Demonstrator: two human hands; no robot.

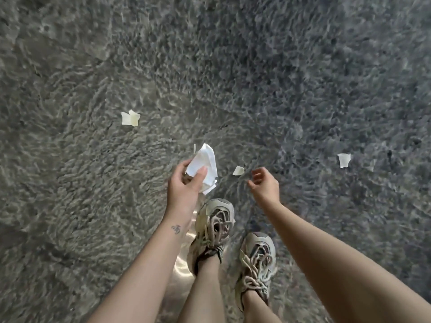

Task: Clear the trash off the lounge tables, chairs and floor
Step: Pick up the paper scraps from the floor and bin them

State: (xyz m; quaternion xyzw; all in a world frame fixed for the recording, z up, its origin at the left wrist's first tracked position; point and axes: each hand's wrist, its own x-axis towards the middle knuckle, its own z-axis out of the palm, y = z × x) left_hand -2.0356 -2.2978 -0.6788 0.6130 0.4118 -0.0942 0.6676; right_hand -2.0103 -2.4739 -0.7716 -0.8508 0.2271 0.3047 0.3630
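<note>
Pinching a crumpled white paper [205,159] between thumb and curled fingers, the left hand [183,186] has its grip closed on the paper's lower part, so that most of the sheet sticks up past the fingertips, held above a shaggy grey rug [70,183]. Just right of that paper a small cream scrap [238,170] lies on the rug, between the two hands. Right of the paper, beyond this scrap, the right hand [265,185] hangs palm down, its grip loose: fingers lightly curled, thumb apart from them, nothing in it. Up and to the left of the paper, well apart, lies a folded cream scrap [130,118]. Far to the paper's right, past the right hand, lies a torn white scrap [344,160]. Below the paper stands a beige laced shoe [214,226], and lower right of it a second shoe [256,264], both on the rug. A small dark tattoo [176,228] marks the left wrist, below the paper. Beside the first shoe a shiny pale patch [183,262] shows; what it is cannot be told.
</note>
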